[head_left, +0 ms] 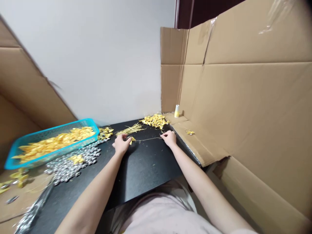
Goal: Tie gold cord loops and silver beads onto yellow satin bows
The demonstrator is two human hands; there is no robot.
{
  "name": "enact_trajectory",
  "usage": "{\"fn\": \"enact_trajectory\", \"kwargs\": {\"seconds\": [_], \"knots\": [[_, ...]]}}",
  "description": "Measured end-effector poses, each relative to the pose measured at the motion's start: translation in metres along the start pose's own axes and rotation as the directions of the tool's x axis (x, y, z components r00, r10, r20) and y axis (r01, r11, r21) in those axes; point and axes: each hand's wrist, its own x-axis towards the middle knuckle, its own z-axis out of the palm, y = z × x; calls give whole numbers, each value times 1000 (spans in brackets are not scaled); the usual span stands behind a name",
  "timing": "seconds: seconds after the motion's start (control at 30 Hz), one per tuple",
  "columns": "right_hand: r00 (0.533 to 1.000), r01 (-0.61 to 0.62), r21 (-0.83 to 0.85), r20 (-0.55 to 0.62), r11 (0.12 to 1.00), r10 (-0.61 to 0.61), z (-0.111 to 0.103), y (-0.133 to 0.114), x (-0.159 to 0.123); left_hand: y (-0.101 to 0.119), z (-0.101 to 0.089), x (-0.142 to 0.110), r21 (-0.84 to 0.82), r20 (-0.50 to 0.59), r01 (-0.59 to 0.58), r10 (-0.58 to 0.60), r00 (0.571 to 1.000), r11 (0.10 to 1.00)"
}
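Note:
Over the black table (146, 169), my left hand (121, 144) is closed in a pinch on a small yellow ribbon piece (132, 140). A thin gold cord (149, 139) runs from that piece across to my right hand (170, 138), whose fingers pinch its far end. Just beyond my left hand lies a bundle of gold cords (133, 129). A heap of small yellow ribbon pieces with cords (156, 121) sits further back, between the bundle and the cardboard.
At left stands a turquoise basket (91, 122) of yellow ribbon pieces (58, 143). Many shiny silver bead-like pieces (70, 164) lie before it. A white-and-yellow cone spool (176, 111) stands on cardboard at right. Tall cardboard (243, 97) walls the right side; a pale wall (109, 65) is behind.

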Motion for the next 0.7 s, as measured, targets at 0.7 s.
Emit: {"fn": "enact_trajectory", "kwargs": {"seconds": [0.7], "knots": [[970,131,198,-229,971,-84,-9,8,-3,-28,-21,-34,-690,-54,129,-229,972,712]]}}
